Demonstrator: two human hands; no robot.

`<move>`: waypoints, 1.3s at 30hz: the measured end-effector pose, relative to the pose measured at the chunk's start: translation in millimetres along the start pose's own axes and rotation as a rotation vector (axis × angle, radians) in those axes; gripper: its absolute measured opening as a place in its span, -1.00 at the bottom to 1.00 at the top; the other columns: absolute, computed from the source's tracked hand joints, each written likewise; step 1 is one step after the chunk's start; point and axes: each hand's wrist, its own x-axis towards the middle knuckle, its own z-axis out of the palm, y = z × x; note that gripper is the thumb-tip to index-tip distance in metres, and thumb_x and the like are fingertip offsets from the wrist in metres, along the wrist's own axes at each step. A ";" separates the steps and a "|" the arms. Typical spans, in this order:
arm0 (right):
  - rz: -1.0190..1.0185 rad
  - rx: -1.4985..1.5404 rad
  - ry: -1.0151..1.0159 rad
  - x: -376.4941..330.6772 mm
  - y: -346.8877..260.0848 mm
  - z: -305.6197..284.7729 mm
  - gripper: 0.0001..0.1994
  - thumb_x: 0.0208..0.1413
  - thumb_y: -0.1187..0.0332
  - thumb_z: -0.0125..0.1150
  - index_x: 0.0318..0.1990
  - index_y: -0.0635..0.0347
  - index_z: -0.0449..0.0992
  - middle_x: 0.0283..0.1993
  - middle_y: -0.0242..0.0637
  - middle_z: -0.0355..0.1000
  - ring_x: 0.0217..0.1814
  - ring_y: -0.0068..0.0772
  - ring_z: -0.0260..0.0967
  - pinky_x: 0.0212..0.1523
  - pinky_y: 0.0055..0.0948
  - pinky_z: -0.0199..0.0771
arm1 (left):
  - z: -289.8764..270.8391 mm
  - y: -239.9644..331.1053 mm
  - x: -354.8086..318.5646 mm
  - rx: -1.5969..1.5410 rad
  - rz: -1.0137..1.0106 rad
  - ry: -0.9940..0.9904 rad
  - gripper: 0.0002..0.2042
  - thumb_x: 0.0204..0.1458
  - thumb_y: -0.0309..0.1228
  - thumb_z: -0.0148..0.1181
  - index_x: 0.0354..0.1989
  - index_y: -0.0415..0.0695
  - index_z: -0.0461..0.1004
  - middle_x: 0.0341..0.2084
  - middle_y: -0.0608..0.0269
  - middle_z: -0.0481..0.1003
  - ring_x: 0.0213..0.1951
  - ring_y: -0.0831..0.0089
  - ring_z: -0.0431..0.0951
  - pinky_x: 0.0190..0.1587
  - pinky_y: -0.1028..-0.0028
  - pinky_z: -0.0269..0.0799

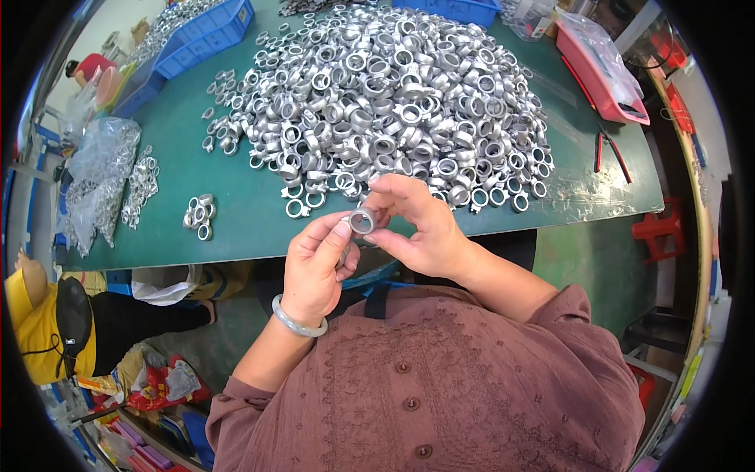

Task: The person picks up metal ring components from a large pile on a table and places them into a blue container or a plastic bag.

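Ring [362,232], one: pinched between left hand [313,256] and right hand [421,224], nearside of pile [393,102]; likely inspection, next needing steady pinch

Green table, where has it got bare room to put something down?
The green table is bare between the small ring clump and the big ring heap, and between the heap and the red-handled pliers. It's crowded in the middle, under the heap, and at the left, under the plastic bag.

Green-topped table [252,212], greenish floor [586,271], red plastic stool [661,230] at right, pale wall [712,110] beyond
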 end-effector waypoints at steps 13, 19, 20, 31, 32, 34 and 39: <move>-0.085 -0.124 -0.052 7.1 -7.0 -3.7 -0.77 -0.18 0.64 0.19 -0.29 0.22 0.43 -0.31 -0.29 0.36 -0.30 -0.43 0.38 -0.31 -0.53 0.39 | -2.0 1.2 -5.4 0.052 0.091 -0.023 -0.72 0.02 -0.51 0.06 -0.06 -0.23 0.37 -0.44 0.33 0.44 -0.62 0.67 0.30 -0.66 0.74 0.09; 0.184 0.259 -0.039 -0.3 -8.6 4.2 -0.71 -0.14 0.64 0.17 -0.18 0.26 0.41 -0.19 -0.28 0.34 -0.15 -0.47 0.32 -0.17 -0.54 0.36 | -3.8 2.0 -9.8 0.179 0.206 -0.005 -0.71 -0.04 -0.58 0.12 -0.08 -0.24 0.40 -0.47 0.37 0.44 -0.57 0.74 0.31 -0.56 0.75 0.19; 0.173 0.194 -0.078 0.5 -8.8 3.0 -0.70 -0.14 0.64 0.17 -0.17 0.26 0.40 -0.19 -0.28 0.34 -0.17 -0.49 0.32 -0.19 -0.54 0.36 | -3.9 2.2 -10.7 0.177 0.205 -0.001 -0.71 -0.04 -0.58 0.12 -0.08 -0.24 0.40 -0.47 0.37 0.44 -0.57 0.74 0.31 -0.56 0.75 0.19; -0.066 -0.199 -0.227 -4.2 -0.3 15.9 -0.76 -0.19 0.60 0.19 -0.28 0.20 0.44 -0.33 -0.31 0.39 -0.35 -0.32 0.33 -0.35 -0.45 0.34 | -33.5 3.7 -18.6 -0.170 -0.032 0.193 -0.82 0.05 -0.43 0.04 -0.20 -0.22 0.38 -0.38 0.19 0.44 -0.58 0.61 0.31 -0.62 0.70 0.15; -0.122 -0.270 -0.287 -6.4 2.1 18.1 -0.77 -0.20 0.59 0.19 -0.30 0.18 0.44 -0.33 -0.33 0.38 -0.34 -0.32 0.32 -0.35 -0.44 0.34 | -40.2 5.4 -20.3 -0.234 -0.047 0.199 -0.81 0.05 -0.43 0.02 -0.19 -0.22 0.37 -0.38 0.19 0.44 -0.56 0.61 0.32 -0.61 0.69 0.16; -0.234 -0.423 -0.409 -6.6 3.7 21.3 -0.77 -0.26 0.52 0.19 -0.33 0.13 0.44 -0.32 -0.38 0.37 -0.31 -0.29 0.29 -0.32 -0.39 0.30 | -54.2 9.1 -23.4 -0.374 -0.087 0.174 -0.78 0.03 -0.49 -0.05 -0.14 -0.26 0.32 -0.35 0.15 0.42 -0.44 0.50 0.39 -0.48 0.62 0.31; -0.300 -0.619 -0.453 -8.4 0.6 29.7 -0.76 -0.28 0.49 0.19 -0.33 0.15 0.43 -0.31 -0.35 0.35 -0.30 -0.25 0.26 -0.29 -0.36 0.25 | -57.3 6.7 -27.5 -0.518 -0.071 0.112 -0.68 -0.05 -0.56 -0.14 -0.07 -0.34 0.26 -0.19 -0.01 0.37 -0.11 0.18 0.40 -0.02 0.32 0.35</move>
